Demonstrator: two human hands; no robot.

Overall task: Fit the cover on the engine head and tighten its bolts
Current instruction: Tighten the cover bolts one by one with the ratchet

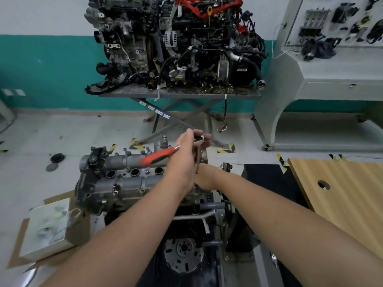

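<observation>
The grey cam cover (124,179) sits on the engine head (116,198) on a stand in front of me, with several bolts standing along its edges. At the cover's right end, my left hand (182,160) grips the head of a ratchet (198,140). Its red handle (156,158) points left over the cover. A metal extension bar (196,157) runs straight down from the ratchet head. My right hand (206,177) is wrapped round the lower end of that bar, partly hidden behind my left hand. The bolt under the bar is hidden.
A flywheel (182,253) faces me below the head. A white box (47,226) on cardboard lies at the left and a wooden board (342,195) at the right. Behind, two engines rest on a scissor table (180,94), beside a grey display cabinet (323,83).
</observation>
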